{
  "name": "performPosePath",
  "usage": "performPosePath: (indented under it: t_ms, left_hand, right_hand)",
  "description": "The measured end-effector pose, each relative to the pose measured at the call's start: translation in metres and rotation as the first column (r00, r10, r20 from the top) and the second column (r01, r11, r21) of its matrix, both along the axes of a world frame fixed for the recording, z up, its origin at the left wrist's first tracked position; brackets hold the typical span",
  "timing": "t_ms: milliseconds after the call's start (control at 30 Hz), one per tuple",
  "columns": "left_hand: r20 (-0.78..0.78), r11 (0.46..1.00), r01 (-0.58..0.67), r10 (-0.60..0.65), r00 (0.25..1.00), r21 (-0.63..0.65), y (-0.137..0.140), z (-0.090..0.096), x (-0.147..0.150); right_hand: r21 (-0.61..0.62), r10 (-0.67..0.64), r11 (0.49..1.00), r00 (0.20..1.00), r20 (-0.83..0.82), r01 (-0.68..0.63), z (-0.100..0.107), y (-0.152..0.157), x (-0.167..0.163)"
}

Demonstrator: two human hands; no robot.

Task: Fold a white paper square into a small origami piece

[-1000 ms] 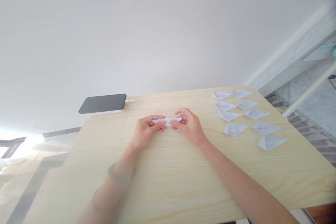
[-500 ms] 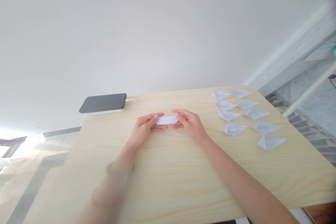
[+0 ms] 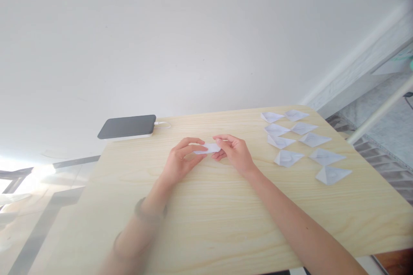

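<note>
A small strip of folded white paper (image 3: pixel 210 148) is between my two hands above the wooden table. My right hand (image 3: pixel 235 152) pinches its right end, thumb on top and fingers behind. At the other end is my left hand (image 3: pixel 181 158), its fingers laid over the paper's top and the thumb below, closed on it. The left end of the paper is partly hidden by these fingers. Several folded white paper boats (image 3: pixel 288 158) lie in two rough columns on the right side of the table.
A dark-screened phone (image 3: pixel 127 127) on a white base, with a white cable (image 3: pixel 164 125) plugged in, sits at the table's back left corner. The pale wooden table (image 3: pixel 206 223) stands against a white wall (image 3: pixel 193 43). Tiled floor shows at the right.
My left hand has turned, its fingers now over the paper and its thumb below. The paper's left end is more covered and it has shifted slightly right. My right hand keeps its pinch.
</note>
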State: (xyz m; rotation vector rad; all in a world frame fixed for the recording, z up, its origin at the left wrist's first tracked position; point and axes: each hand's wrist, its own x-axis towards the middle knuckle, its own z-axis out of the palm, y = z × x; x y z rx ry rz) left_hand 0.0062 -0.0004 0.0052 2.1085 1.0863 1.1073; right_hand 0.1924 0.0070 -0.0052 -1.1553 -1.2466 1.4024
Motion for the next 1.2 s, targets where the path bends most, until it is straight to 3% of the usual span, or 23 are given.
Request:
performPosePath:
  t_ms: [67,133,267,333,400,700,867,1033,1200]
  left_hand:
    - [-0.016,0.999,-0.02,0.02,1.0,0.042,0.001,-0.001,-0.001]
    - [-0.009,0.997,-0.051,0.052,0.999,0.06,0.001,-0.002,-0.001]
    - [0.022,0.996,-0.069,0.067,0.997,0.058,0.001,-0.003,-0.001]
    - [0.031,0.996,-0.069,0.068,0.997,0.047,0.0,-0.002,0.0]
    - [0.033,0.997,-0.068,0.067,0.997,0.036,-0.001,-0.001,0.0]
    - [0.002,0.995,-0.095,0.095,0.995,0.019,-0.003,-0.001,0.003]
    - [-0.021,0.995,-0.101,0.101,0.995,-0.007,-0.003,0.0,0.003]
    - [-0.022,0.994,-0.106,0.105,0.994,-0.031,-0.003,0.002,0.003]
    - [-0.004,0.991,-0.115,0.115,0.993,-0.063,-0.003,0.002,0.003]
  right_hand:
    - [0.054,-0.003,0.999,0.999,0.035,0.001,0.0,-0.002,-0.001]
    - [0.204,-0.023,0.979,0.992,0.122,-0.002,0.0,-0.005,-0.003]
    - [0.57,-0.081,0.81,0.937,0.341,-0.137,0.002,-0.011,-0.007]
    - [0.643,-0.129,0.75,0.919,0.373,-0.156,0.001,-0.011,-0.007]
    - [0.665,-0.17,0.733,0.908,0.382,-0.142,-0.001,-0.01,-0.006]
    - [0.667,-0.183,0.725,0.887,0.425,-0.17,-0.002,-0.009,-0.005]
    - [0.582,-0.157,0.8,0.884,0.441,-0.149,-0.004,-0.008,-0.004]
    - [0.48,-0.182,0.876,0.899,0.399,-0.036,-0.006,-0.008,-0.003]
    - [0.527,-0.157,0.842,0.879,0.45,-0.12,-0.001,-0.01,-0.002]
